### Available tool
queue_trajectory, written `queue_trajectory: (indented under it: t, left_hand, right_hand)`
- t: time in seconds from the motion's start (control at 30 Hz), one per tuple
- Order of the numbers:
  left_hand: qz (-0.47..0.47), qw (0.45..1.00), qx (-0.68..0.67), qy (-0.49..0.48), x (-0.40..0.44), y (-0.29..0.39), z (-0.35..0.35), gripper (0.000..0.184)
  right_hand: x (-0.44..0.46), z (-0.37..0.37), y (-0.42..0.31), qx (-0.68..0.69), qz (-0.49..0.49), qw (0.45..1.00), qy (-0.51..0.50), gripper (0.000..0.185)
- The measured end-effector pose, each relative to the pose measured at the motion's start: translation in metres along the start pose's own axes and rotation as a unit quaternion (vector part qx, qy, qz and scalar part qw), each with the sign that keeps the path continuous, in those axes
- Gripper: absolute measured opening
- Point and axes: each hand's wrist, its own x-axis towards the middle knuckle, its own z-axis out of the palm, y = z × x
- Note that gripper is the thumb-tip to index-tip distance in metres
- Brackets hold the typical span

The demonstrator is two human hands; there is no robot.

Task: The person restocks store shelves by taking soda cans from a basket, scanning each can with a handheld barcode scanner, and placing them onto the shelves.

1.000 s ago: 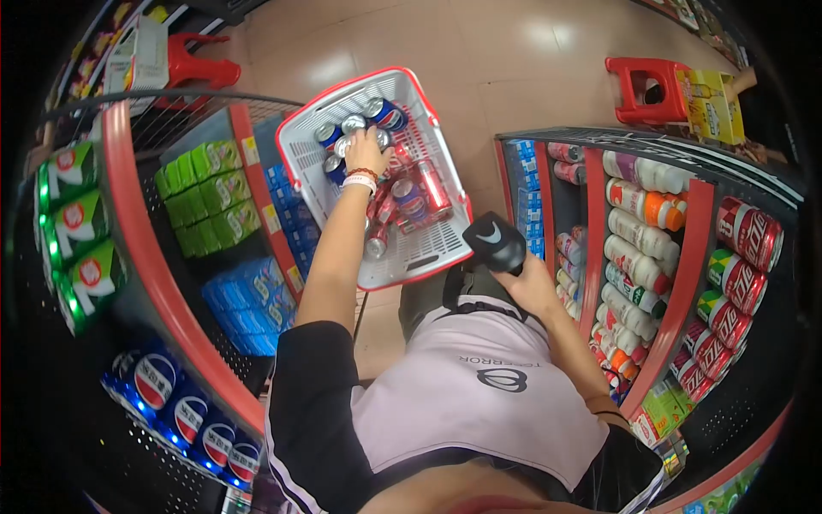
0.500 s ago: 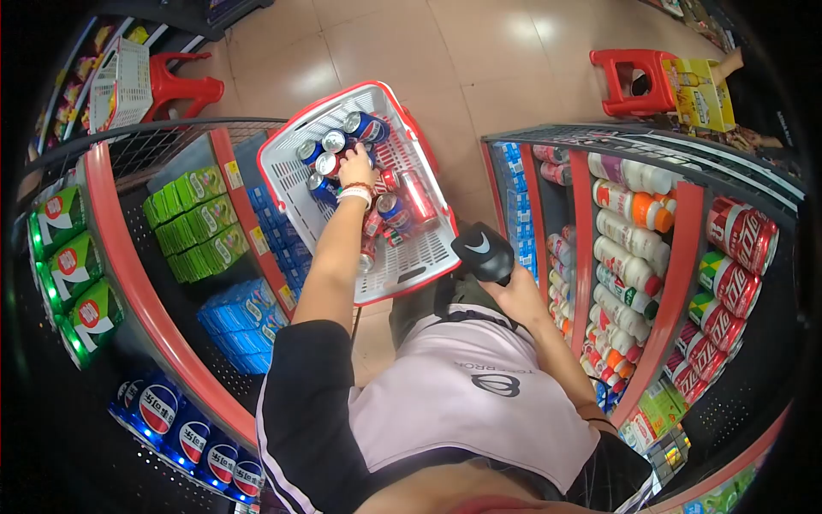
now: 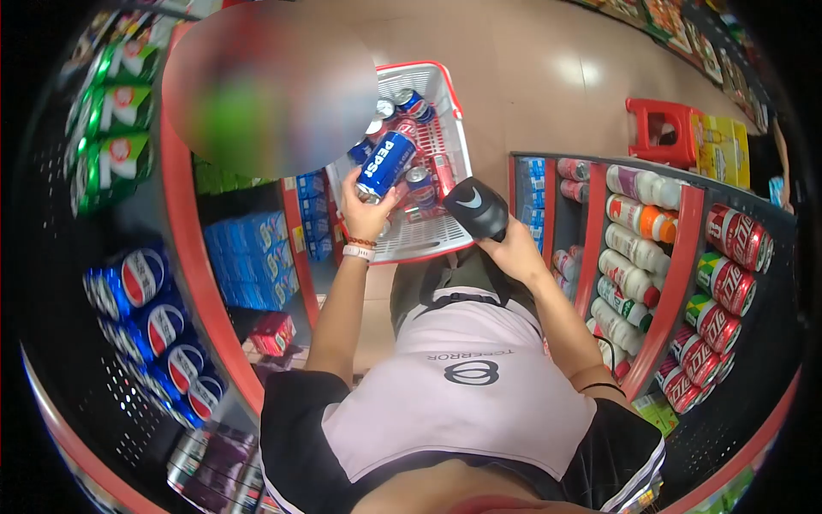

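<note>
My left hand (image 3: 368, 210) grips a blue Pepsi can (image 3: 387, 164), tilted over the near left part of a white basket with a red rim (image 3: 465, 141). In my right hand (image 3: 515, 250) is a black handheld barcode scanner (image 3: 476, 210), its head pointing toward the basket from the right. Several other cans lie inside the basket, among them a blue can (image 3: 419, 178) and a red can (image 3: 442, 171). The basket's left side is partly hidden by a blurred patch.
Shelves flank me: Pepsi cans (image 3: 141, 276) and green 7-Up packs (image 3: 122, 163) on the left, white bottles (image 3: 628, 271) and red cans (image 3: 738, 236) on the right. A red stool (image 3: 655, 111) and a yellow box (image 3: 721, 150) stand beyond the right shelf.
My left hand has come up out of the basket with the Pepsi can and is nearer to me. The view has shifted, and a blurred patch now covers the upper left.
</note>
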Motion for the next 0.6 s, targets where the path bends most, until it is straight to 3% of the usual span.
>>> queue_trajectory:
  t: [0.03,0.27,0.3,0.33,0.4,0.53,0.6]
  left_hand:
    - [-0.032,0.998,-0.046,-0.001,-0.01,0.012,-0.012,0.067]
    - [-0.005,0.961,-0.245,0.126,-0.074,0.046,-0.087,0.056]
    - [-0.128,0.906,-0.373,0.153,-0.082,0.063,-0.095,0.049]
    - [-0.179,0.867,-0.427,0.182,-0.089,0.081,-0.105,0.044]
    - [-0.271,0.788,-0.532,0.147,-0.108,0.069,-0.13,0.041]
    - [-0.227,0.781,-0.561,0.154,-0.144,0.068,-0.161,0.038]
    - [-0.218,0.816,-0.501,0.192,-0.159,0.075,-0.17,0.038]
  right_hand:
    - [-0.002,0.002,-0.005,-0.013,-0.006,1.0,-0.005,0.044]
    - [-0.034,0.03,-0.045,-0.016,-0.063,0.996,-0.064,0.035]
    - [-0.039,0.035,-0.051,-0.022,-0.075,0.994,-0.074,0.035]
    - [-0.044,0.041,-0.056,-0.026,-0.104,0.991,-0.086,0.034]
    - [-0.057,0.053,-0.067,-0.038,-0.14,0.983,-0.112,0.033]
    - [-0.079,0.079,-0.087,-0.043,-0.197,0.959,-0.198,0.036]
    - [-0.093,0.088,-0.103,-0.018,-0.222,0.945,-0.239,0.038]
